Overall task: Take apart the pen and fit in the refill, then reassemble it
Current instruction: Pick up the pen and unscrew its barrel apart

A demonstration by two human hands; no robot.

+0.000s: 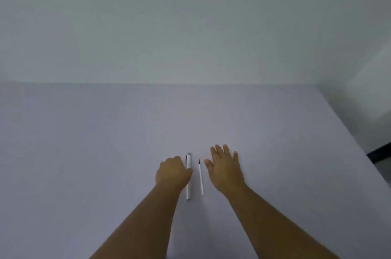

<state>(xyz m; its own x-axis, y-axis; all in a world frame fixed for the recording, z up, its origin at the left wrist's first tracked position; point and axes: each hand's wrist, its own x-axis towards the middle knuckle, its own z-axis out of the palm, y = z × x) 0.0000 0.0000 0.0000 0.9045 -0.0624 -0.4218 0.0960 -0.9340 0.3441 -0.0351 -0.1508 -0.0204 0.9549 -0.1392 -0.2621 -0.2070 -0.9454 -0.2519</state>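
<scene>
A white pen [188, 162] lies lengthwise on the pale table [105, 142], its clip end pointing away from me. My left hand [172, 172] is curled over the pen's middle, with the thumb against the barrel. Just right of the pen lies a thin white refill [201, 178] with a dark tip at its far end. My right hand [225, 166] hovers palm down to the right of the refill, fingers spread, touching neither part.
The table runs to a plain pale wall [190, 25] at the back. Its right edge [347, 131] slants down toward a dark floor strip [378, 153] at the right.
</scene>
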